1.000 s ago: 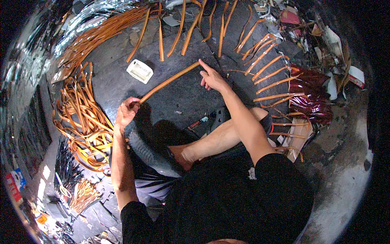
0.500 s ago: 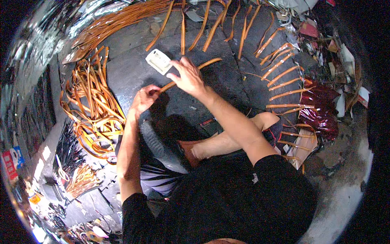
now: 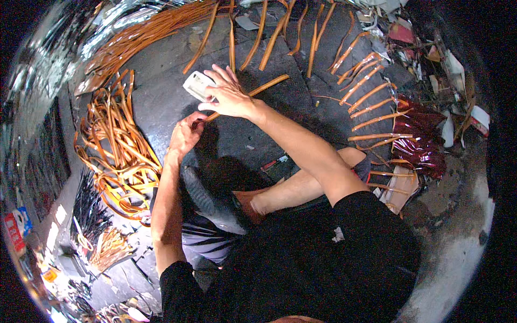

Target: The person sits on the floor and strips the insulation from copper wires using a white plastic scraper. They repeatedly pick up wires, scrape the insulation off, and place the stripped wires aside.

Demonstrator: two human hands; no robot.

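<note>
My left hand [image 3: 187, 133] pinches the near end of a glossy orange-brown strip [image 3: 270, 84], which slants up to the right over the dark floor. Across the middle of that strip is my right hand [image 3: 230, 96], its fingers stretched out and spread. Its fingertips overlap a small white rectangular dish [image 3: 194, 85]; whether they touch it I cannot tell. Part of the strip is hidden under my right hand. Left of my left arm lies a tangled heap of similar strips [image 3: 121, 129].
Several single strips [image 3: 262, 35] lie fanned out in an arc at the far side and right. A long bundle of thin brown strips [image 3: 145, 37] lies far left. Dark red shiny sheeting [image 3: 417, 142] and scraps border the right. A thin tool [image 3: 276, 162] lies near my leg.
My right hand has spread its fingers and shifted slightly left along the strip. My left hand still pinches the strip's end. The whole view has shifted a little.
</note>
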